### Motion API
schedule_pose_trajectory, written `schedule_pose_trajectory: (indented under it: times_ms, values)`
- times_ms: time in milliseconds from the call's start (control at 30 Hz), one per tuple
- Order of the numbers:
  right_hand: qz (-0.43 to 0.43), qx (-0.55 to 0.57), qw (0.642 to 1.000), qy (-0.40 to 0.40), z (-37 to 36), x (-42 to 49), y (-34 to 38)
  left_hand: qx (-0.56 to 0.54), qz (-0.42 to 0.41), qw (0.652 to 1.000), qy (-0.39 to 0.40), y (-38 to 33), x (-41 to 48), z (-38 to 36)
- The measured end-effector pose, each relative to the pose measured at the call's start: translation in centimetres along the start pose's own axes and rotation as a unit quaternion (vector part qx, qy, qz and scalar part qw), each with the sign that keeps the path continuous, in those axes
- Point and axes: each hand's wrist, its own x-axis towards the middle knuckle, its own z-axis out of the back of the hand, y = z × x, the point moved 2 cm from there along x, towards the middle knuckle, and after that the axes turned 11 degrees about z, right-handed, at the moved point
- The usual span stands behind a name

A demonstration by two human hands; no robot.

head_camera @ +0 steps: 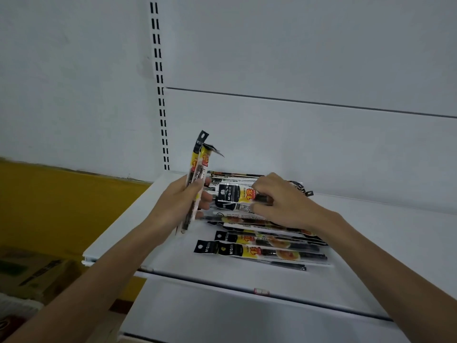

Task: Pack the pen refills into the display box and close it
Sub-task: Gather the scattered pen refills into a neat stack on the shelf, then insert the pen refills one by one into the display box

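Several pen refill packs [259, 252], long and narrow with black, yellow and clear wrapping, lie in a loose pile on a white shelf [173, 258]. My left hand [178, 206] grips a small bunch of refill packs [197, 164] held upright at the pile's left end. My right hand [279, 201] reaches over the pile and pinches one refill pack [235, 196] lying on top. No display box is in view.
A white back panel with a slotted upright [160, 95] rises behind the shelf. To the left are a yellow wall band [61, 206] and cardboard boxes [32, 276] lower down. A second shelf edge with a small red label [261, 291] runs below.
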Motion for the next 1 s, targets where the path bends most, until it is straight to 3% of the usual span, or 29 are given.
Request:
schedule_pose_trajectory:
  times_ms: [133, 400, 533, 633, 800, 1000]
  values:
    - [-0.028, 0.066, 0.997, -0.013, 0.4, 0.1, 0.0, -0.007, -0.050, 0.999, 0.012, -0.3, -0.1, 0.4]
    - [-0.078, 0.090, 0.993, 0.013, 0.5, 0.7, -0.1, 0.058, -0.116, 0.992, -0.011, -0.1, 1.4, 1.1]
    - [-0.098, 0.106, 0.989, -0.036, 1.0, 0.3, -0.2, 0.102, -0.110, 0.989, -0.011, 0.2, 2.1, 0.7]
    - [-0.095, 0.052, 0.991, -0.083, 1.6, 0.0, -0.5, 0.137, -0.131, 0.981, -0.030, 0.0, 1.9, 0.0]
    - [-0.142, -0.116, 0.975, -0.129, 2.8, -1.3, -2.7, 0.237, -0.240, 0.941, 0.007, -1.2, 1.2, -2.5]
    - [-0.290, -0.117, 0.931, -0.187, 6.2, -9.8, -6.0, 0.324, -0.344, 0.872, 0.128, -4.7, 0.5, -10.5]
